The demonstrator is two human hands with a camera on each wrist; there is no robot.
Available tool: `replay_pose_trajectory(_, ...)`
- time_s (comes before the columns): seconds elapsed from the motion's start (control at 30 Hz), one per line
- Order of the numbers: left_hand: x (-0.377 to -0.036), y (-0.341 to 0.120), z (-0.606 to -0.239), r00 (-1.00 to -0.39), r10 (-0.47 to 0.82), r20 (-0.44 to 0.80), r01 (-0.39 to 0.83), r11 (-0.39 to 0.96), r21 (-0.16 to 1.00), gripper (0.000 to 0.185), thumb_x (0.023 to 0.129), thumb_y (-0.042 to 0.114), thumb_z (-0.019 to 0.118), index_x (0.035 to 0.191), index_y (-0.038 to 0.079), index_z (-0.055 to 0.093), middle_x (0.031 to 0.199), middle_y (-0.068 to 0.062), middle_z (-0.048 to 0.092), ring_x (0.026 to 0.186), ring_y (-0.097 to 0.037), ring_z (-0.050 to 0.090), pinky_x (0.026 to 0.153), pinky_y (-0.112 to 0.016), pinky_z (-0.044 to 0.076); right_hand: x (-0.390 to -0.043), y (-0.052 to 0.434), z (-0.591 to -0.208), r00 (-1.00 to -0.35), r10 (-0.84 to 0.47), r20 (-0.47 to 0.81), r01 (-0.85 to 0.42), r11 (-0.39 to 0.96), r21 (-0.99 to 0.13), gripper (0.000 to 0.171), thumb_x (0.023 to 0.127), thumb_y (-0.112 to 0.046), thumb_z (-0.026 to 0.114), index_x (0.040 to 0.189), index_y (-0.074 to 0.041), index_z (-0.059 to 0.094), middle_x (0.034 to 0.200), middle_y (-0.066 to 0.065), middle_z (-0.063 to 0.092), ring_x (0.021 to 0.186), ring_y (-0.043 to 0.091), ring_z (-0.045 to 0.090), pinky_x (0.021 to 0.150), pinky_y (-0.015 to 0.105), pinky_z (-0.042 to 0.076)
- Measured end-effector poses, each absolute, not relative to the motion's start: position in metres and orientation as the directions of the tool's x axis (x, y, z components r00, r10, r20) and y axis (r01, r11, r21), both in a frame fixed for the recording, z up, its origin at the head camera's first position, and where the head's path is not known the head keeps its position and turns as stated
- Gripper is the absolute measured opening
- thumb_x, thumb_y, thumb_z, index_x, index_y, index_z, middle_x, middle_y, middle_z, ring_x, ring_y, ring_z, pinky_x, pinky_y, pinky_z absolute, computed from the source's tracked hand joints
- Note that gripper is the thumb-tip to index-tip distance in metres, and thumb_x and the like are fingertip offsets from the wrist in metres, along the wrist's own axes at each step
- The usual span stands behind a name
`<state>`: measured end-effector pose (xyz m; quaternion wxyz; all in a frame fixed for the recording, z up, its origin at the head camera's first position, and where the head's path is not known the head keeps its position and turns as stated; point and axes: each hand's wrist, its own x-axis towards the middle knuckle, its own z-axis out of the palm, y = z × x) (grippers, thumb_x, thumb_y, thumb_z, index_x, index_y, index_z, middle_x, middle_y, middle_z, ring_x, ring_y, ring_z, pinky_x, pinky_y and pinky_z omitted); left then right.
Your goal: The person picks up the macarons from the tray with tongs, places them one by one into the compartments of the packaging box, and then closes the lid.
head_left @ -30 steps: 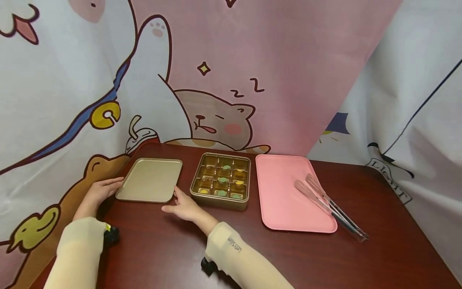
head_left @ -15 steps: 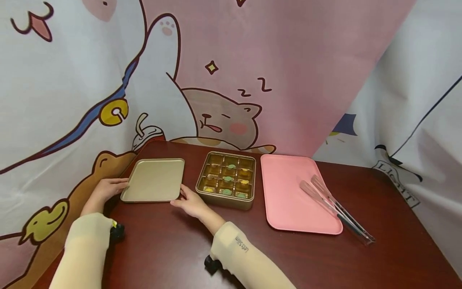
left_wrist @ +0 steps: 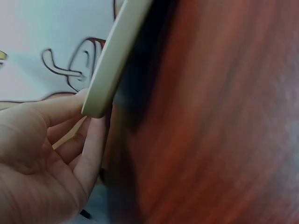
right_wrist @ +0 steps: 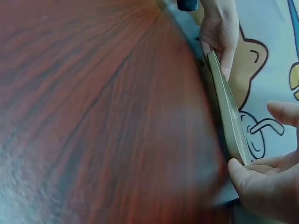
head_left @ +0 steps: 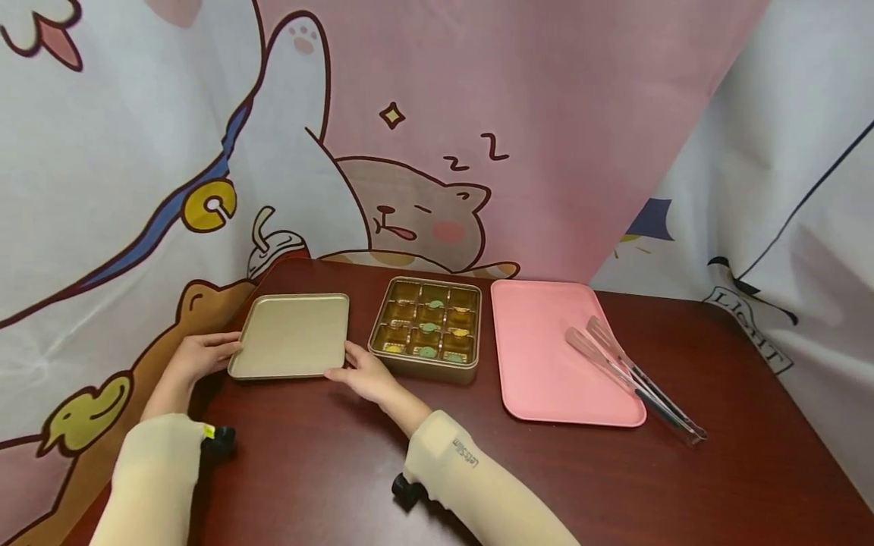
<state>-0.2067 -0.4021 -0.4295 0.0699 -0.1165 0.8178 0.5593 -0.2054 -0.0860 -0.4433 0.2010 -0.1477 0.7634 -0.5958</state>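
Note:
A flat gold lid lies low over the dark wooden table, left of an open gold box whose compartments hold small green and yellow pieces. My left hand grips the lid's left front corner. In the left wrist view the thumb lies on the lid and the fingers curl beneath it. My right hand pinches the lid's right front corner. The right wrist view shows the lid edge-on between the right hand and the left hand.
A pink tray sits right of the box, with clear tongs lying across its right edge onto the table. Cartoon-printed curtains close in the back and both sides. The table's left edge runs just beside my left hand.
My right hand has slid from the table in front of the lid up to its right front corner and closed on it. The left hand has stayed at the left corner.

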Motion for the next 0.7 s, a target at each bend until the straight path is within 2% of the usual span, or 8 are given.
replay_pose_trajectory(0.17, -0.201, -0.396, -0.407, -0.983, -0.118, -0.142, -0.179, 0.415, 0.892, 0.061, 0.099, 0.021, 0.063, 0.141, -0.017, 0.042, 0.084, 0.028, 0.06, 0.077, 0.012, 0.062, 0.07, -0.013, 0.055, -0.199, -0.076, -0.427, -0.876, -0.472, -0.099, -0.022, 0.244, -0.969, 0.07, 0.096, -0.023, 0.064, 0.154, 0.0, 0.033, 0.159, 0.015, 0.039, 0.146, 0.028, 0.041, 0.118, 0.042, 0.037)
replay_pose_trajectory(0.33, -0.19, -0.391, -0.381, -0.986, -0.141, -0.093, -0.151, 0.494, 0.856, 0.064, 0.099, 0.033, 0.062, 0.143, -0.012, 0.046, 0.084, 0.035, 0.056, 0.076, 0.012, 0.063, 0.068, -0.015, 0.055, -0.192, -0.065, -0.407, -0.882, -0.468, -0.059, -0.055, 0.225, -0.973, 0.063, 0.097, -0.025, 0.064, 0.152, -0.003, 0.04, 0.155, 0.014, 0.045, 0.141, 0.026, 0.048, 0.113, 0.04, 0.043)
replay_pose_trajectory(0.43, -0.185, -0.385, -0.367, -0.987, -0.143, -0.071, -0.13, 0.469, 0.873, 0.051, 0.097, 0.035, 0.065, 0.137, 0.005, 0.06, 0.083, 0.035, 0.06, 0.073, 0.009, 0.065, 0.066, -0.016, 0.055, -0.191, -0.058, -0.399, -0.91, -0.413, 0.02, -0.09, 0.149, -0.985, 0.053, 0.096, -0.017, 0.065, 0.143, 0.002, 0.05, 0.145, 0.019, 0.055, 0.132, 0.03, 0.057, 0.105, 0.038, 0.05)
replay_pose_trajectory(0.5, -0.183, -0.378, -0.359, -0.987, -0.151, -0.058, -0.118, 0.426, 0.897, 0.034, 0.095, 0.034, 0.067, 0.126, 0.02, 0.069, 0.083, 0.033, 0.063, 0.073, 0.007, 0.066, 0.065, -0.017, 0.055, -0.193, -0.052, -0.396, -0.932, -0.354, 0.075, -0.119, 0.103, -0.988, 0.045, 0.094, -0.011, 0.067, 0.135, 0.005, 0.058, 0.135, 0.022, 0.063, 0.122, 0.033, 0.064, 0.096, 0.036, 0.056)
replay_pose_trajectory(0.53, -0.182, -0.374, -0.355, -0.986, -0.158, -0.052, -0.115, 0.42, 0.9, 0.032, 0.095, 0.035, 0.068, 0.124, 0.022, 0.07, 0.084, 0.033, 0.063, 0.073, 0.007, 0.066, 0.064, -0.017, 0.055, -0.194, -0.049, -0.395, -0.941, -0.324, 0.097, -0.13, 0.082, -0.988, 0.042, 0.093, -0.009, 0.068, 0.132, 0.005, 0.061, 0.129, 0.023, 0.066, 0.118, 0.034, 0.066, 0.093, 0.034, 0.057)
replay_pose_trajectory(0.6, -0.181, -0.365, -0.348, -0.986, -0.164, -0.036, -0.105, 0.435, 0.894, 0.036, 0.094, 0.037, 0.068, 0.126, 0.02, 0.069, 0.085, 0.035, 0.061, 0.073, 0.008, 0.064, 0.064, -0.016, 0.054, -0.198, -0.043, -0.395, -0.956, -0.266, 0.125, -0.147, 0.065, -0.987, 0.037, 0.091, -0.008, 0.07, 0.126, 0.005, 0.066, 0.12, 0.023, 0.07, 0.109, 0.033, 0.07, 0.086, 0.03, 0.058)
replay_pose_trajectory(0.7, -0.183, -0.349, -0.339, -0.989, -0.147, 0.01, -0.066, 0.502, 0.863, 0.058, 0.096, 0.04, 0.065, 0.138, 0.001, 0.058, 0.086, 0.038, 0.057, 0.076, 0.013, 0.06, 0.066, -0.012, 0.052, -0.206, -0.033, -0.395, -0.969, -0.212, 0.124, -0.134, 0.035, -0.99, 0.035, 0.09, -0.006, 0.071, 0.123, 0.005, 0.067, 0.109, 0.023, 0.071, 0.094, 0.023, 0.073, 0.081, 0.027, 0.059)
